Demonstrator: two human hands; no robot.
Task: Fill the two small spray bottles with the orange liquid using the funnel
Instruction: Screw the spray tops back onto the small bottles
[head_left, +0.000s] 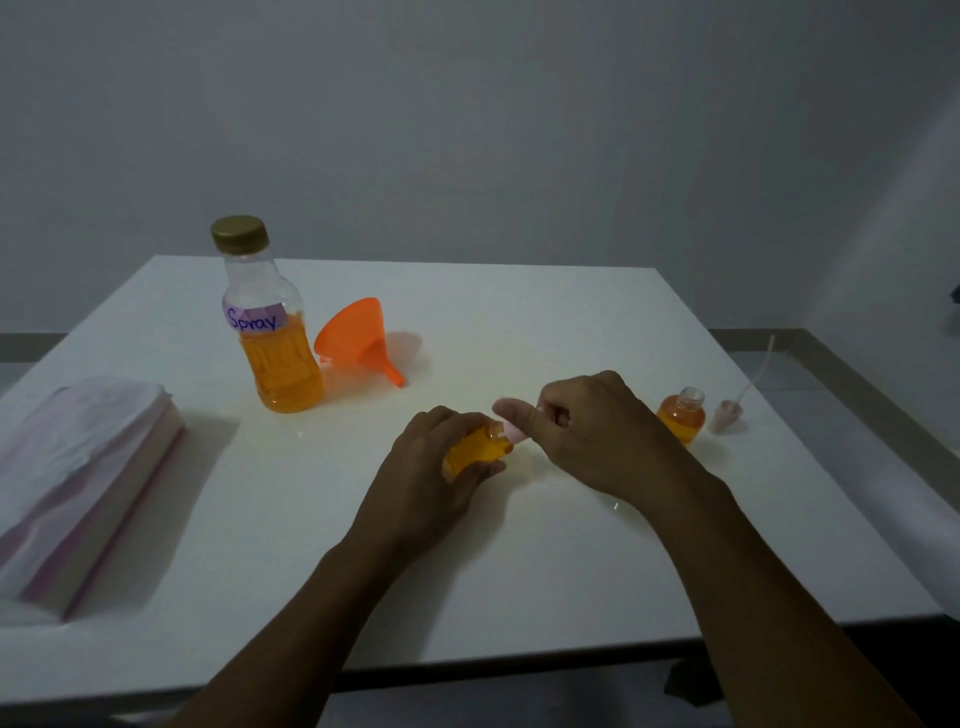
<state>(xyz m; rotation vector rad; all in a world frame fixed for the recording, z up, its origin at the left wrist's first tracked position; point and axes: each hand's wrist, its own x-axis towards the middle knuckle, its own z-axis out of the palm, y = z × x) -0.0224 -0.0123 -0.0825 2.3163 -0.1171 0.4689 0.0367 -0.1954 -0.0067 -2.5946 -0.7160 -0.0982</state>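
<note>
One word only can be read: "Spray.", handwritten in dark ink on a pale purple label. The label is stuck on the large bottle in the left half of the frame, just above its orange liquid.

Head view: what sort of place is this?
Likely a plain indoor room staged for a tabletop task, not a fitted kitchen or lab: bare grey wall, plain white table, hand-labelled "Spray" bottle.

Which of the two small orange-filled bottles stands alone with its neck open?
The small clear bottle standing right of the right hand; its pink spray top is beside it. The left hand grips the other bottle.
</note>
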